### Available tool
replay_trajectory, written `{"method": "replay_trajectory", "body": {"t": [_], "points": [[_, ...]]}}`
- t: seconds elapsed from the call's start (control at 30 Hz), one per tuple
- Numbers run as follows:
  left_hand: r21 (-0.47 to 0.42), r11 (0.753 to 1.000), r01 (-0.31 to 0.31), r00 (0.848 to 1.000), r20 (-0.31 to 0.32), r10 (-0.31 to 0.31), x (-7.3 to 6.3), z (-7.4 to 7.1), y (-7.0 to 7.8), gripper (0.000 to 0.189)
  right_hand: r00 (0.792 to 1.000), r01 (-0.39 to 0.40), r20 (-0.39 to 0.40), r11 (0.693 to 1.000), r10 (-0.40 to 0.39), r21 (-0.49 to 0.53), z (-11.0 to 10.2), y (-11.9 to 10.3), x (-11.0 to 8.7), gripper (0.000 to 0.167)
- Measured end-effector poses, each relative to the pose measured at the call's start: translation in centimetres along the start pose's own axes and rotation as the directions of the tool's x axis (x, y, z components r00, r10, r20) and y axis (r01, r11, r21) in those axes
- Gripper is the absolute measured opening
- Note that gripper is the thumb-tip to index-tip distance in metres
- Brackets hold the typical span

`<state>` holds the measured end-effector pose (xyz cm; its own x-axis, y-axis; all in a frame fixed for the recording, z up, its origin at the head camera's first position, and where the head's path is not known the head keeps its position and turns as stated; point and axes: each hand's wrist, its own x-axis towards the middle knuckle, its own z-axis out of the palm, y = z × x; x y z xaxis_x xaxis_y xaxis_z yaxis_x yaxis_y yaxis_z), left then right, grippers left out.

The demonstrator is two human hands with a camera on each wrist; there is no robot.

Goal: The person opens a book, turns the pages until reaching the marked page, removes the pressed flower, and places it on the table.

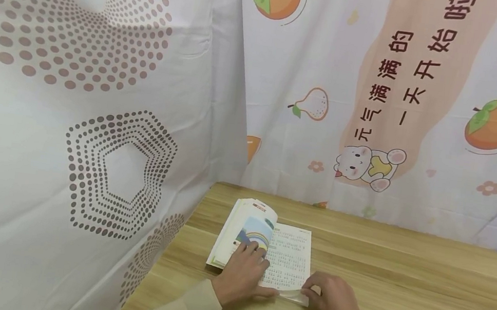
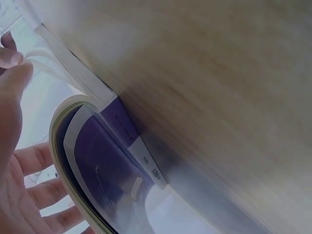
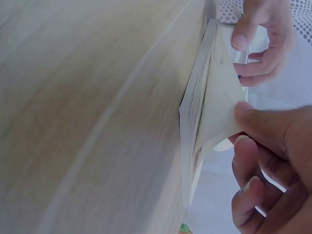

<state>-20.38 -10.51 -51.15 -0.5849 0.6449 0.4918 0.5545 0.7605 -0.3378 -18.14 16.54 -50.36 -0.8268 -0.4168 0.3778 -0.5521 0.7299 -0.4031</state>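
Note:
A thick paperback book (image 1: 285, 255) lies spread on the wooden table, with a rainbow picture on its left page and printed text on its right page. My left hand (image 1: 243, 273) rests on the left pages with its fingers spread, the thumb stretched along the book's near edge. At the lower right corner, my right hand (image 1: 335, 300) pinches a page between thumb and forefinger. That page (image 3: 222, 92) is lifted and bent up off the stack in the right wrist view. The purple and white cover (image 2: 122, 124) shows from below in the left wrist view.
The wooden table (image 1: 379, 264) extends to the right of the book. A white curtain with dotted patterns (image 1: 121, 170) hangs close on the left. Behind the table hangs a cloth printed with fruit, writing and a cartoon animal (image 1: 368, 167).

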Motion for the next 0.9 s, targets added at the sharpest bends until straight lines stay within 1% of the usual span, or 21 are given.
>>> {"method": "replay_trajectory", "body": {"t": [0.17,0.27,0.33,0.43,0.5,0.57,0.6,0.67,0.7,0.77,0.83,0.9], "points": [[-0.009,1.000,-0.005,1.000,-0.005,0.005,-0.05,-0.01,0.08,0.069,1.000,0.005,-0.009,0.999,-0.005,0.049,-0.12,-0.27,-0.01,0.011],[-0.007,1.000,-0.006,1.000,0.009,0.006,0.01,-0.19,0.18,0.065,0.997,0.045,-0.066,0.998,-0.042,0.045,-0.04,-0.39,0.06,0.014],[0.002,1.000,-0.006,1.000,0.022,0.005,0.03,-0.35,0.26,0.058,0.988,0.091,-0.128,0.995,-0.086,0.031,0.01,-0.45,0.14,0.018],[0.017,1.000,-0.008,1.000,0.022,0.008,0.06,-0.51,0.38,0.045,0.963,0.154,-0.225,0.988,-0.145,0.022,0.06,-0.49,0.28,0.025],[0.015,1.000,-0.004,1.000,0.012,0.004,0.09,-0.48,0.46,0.035,0.947,0.173,-0.277,0.985,-0.160,0.023,0.08,-0.47,0.34,0.029],[0.024,1.000,0.000,1.000,-0.010,0.000,0.16,-0.35,0.51,0.026,0.942,0.167,-0.300,0.985,-0.148,0.039,0.05,-0.44,0.34,0.035],[0.024,1.000,0.007,1.000,-0.015,-0.007,0.20,-0.28,0.51,0.023,0.945,0.155,-0.299,0.987,-0.134,0.047,0.02,-0.42,0.34,0.039],[0.032,0.999,0.025,1.000,-0.013,-0.025,0.29,-0.11,0.45,0.019,0.961,0.118,-0.261,0.990,-0.096,0.070,-0.05,-0.39,0.30,0.046],[0.042,0.999,0.035,0.999,-0.006,-0.035,0.34,-0.06,0.41,0.019,0.972,0.096,-0.224,0.992,-0.076,0.080,-0.10,-0.39,0.26,0.048],[0.074,0.996,0.053,0.998,0.016,-0.054,0.46,-0.01,0.28,0.021,0.990,0.049,-0.133,0.996,-0.038,0.075,-0.12,-0.37,0.13,0.048],[0.099,0.992,0.073,0.997,0.029,-0.076,0.55,-0.10,0.13,0.021,0.999,0.023,-0.046,0.999,-0.021,0.041,-0.07,-0.31,-0.04,0.044],[0.116,0.989,0.093,0.995,0.021,-0.096,0.64,-0.33,-0.03,0.022,1.000,0.015,0.020,1.000,-0.015,-0.006,0.04,-0.23,-0.26,0.041]]}}
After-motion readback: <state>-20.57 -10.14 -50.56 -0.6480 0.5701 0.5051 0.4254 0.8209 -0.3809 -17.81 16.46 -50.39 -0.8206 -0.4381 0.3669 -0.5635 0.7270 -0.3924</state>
